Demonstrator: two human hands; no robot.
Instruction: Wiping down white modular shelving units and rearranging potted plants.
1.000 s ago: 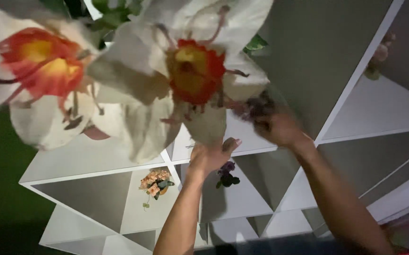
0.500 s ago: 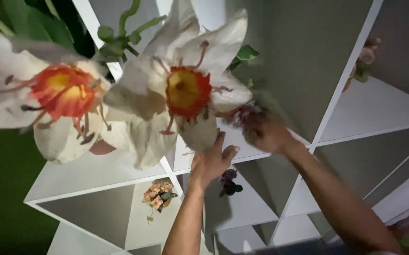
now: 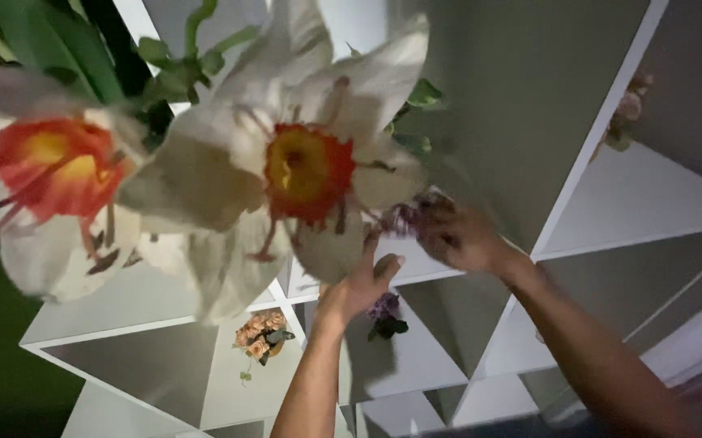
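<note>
Right hand [image 3: 456, 237] has its grip clamped on purple flowers [image 3: 403, 217] in a shelf [image 3: 610, 235] cubby; left hand [image 3: 363, 284], fingers apart, rests beside.

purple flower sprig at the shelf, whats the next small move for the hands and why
Probably ease the purple flower sprig deeper into the white shelf compartment: the right hand pinches it at the opening, the left hand is open just below it, and big white flowers crowd the front.

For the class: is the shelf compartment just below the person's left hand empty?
No. A small purple flower bunch sits in the white shelf compartment just below the left hand.
</note>
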